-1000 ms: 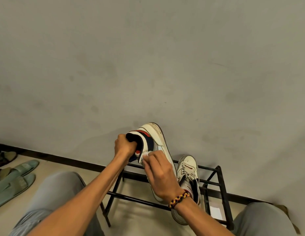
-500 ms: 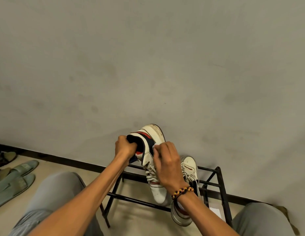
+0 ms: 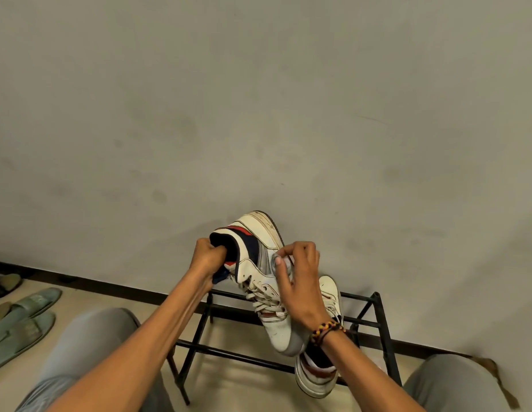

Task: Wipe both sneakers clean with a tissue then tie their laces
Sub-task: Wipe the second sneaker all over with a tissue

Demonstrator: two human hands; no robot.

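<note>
Above the black metal shoe rack [image 3: 380,322], the left hand [image 3: 207,258] grips the dark collar of a white low-top sneaker [image 3: 259,248] with navy and red panels, holding it in the air heel up and toe down, its laces [image 3: 260,295] loose. The right hand [image 3: 299,281], a braided bracelet [image 3: 327,330] on its wrist, curls its fingers round a small white tissue [image 3: 284,261] and presses it to the sneaker's side, while the second sneaker [image 3: 321,364] rests on the rack just below, partly hidden by the right forearm. Green slippers [image 3: 24,319] lie on the floor at the left, well apart
</note>
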